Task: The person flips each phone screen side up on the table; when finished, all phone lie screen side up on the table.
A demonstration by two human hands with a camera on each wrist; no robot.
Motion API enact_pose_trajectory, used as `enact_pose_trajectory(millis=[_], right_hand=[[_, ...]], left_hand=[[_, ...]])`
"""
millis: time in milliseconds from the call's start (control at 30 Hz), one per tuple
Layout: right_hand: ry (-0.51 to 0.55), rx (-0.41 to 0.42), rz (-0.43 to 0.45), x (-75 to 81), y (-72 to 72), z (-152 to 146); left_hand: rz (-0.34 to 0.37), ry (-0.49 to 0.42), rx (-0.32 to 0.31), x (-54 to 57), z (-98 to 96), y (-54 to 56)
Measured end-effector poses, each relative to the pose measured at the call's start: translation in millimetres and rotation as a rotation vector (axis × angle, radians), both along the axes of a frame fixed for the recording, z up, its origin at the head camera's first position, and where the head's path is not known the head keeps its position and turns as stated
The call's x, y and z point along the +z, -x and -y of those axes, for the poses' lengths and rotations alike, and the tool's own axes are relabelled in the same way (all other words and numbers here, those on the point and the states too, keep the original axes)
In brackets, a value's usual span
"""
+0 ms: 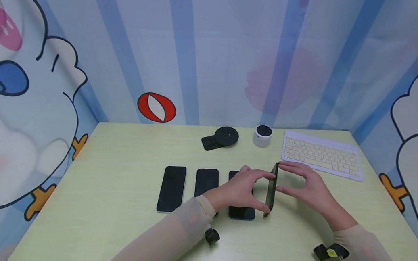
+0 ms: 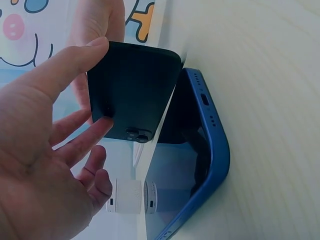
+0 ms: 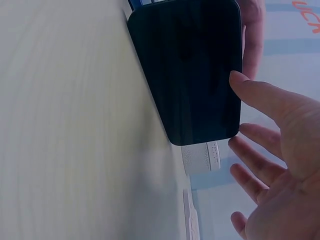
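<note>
A dark smartphone (image 1: 271,190) stands on its long edge between my two hands, its back with the camera bump facing left and its glossy screen facing right. My left hand (image 1: 239,189) holds it from the left, thumb at the near end and fingers toward the far end. On the other side, my right hand (image 1: 308,188) has its thumb against the screen's upper edge and fingertips at the far corner. Beneath my left hand lies a blue-edged phone (image 2: 218,145), screen up, partly hidden. Another phone (image 1: 206,181) lies left of it, also partly covered by the hand.
A third flat phone (image 1: 171,188) lies farthest left in the row. Along the back of the pale table (image 1: 118,172) are a black round-topped stand (image 1: 226,136), a small white cylinder with a dark top (image 1: 262,137) and a lilac-framed keyboard (image 1: 321,154). A printed curtain hangs behind.
</note>
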State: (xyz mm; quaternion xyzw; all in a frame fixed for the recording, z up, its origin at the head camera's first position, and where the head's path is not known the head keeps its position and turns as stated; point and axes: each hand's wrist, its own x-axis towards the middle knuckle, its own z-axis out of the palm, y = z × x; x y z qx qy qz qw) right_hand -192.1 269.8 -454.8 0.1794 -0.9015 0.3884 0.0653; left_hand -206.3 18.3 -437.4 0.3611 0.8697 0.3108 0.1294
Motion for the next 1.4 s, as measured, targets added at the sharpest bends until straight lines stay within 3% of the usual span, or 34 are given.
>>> enact_pose_trajectory(millis=[367, 567, 767, 1200, 1400], right_hand=[[-0.005, -0.011, -0.015, -6.5, 5.4, 7], [0.005, 0.004, 0.016, -10.3, 7.5, 10], [-0.109, 0.025, -0.03, -13.7, 8.8, 15], [-0.244, 0.01, 0.044, -17.7, 9.8, 7], [-0.289, 0.035, 0.036, -17.1, 9.9, -2]], left_hand=[[-0.03, 0.044, 0.018, -0.5, 6.2, 1.0], [-0.007, 0.046, 0.055, -3.3, 11.9, 1.2], [0.009, 0.028, 0.075, -7.4, 17.9, 1.1], [0.002, -0.001, 0.098, -17.3, 24.8, 1.3], [-0.064, 0.068, 0.123, -22.1, 19.7, 0.4]])
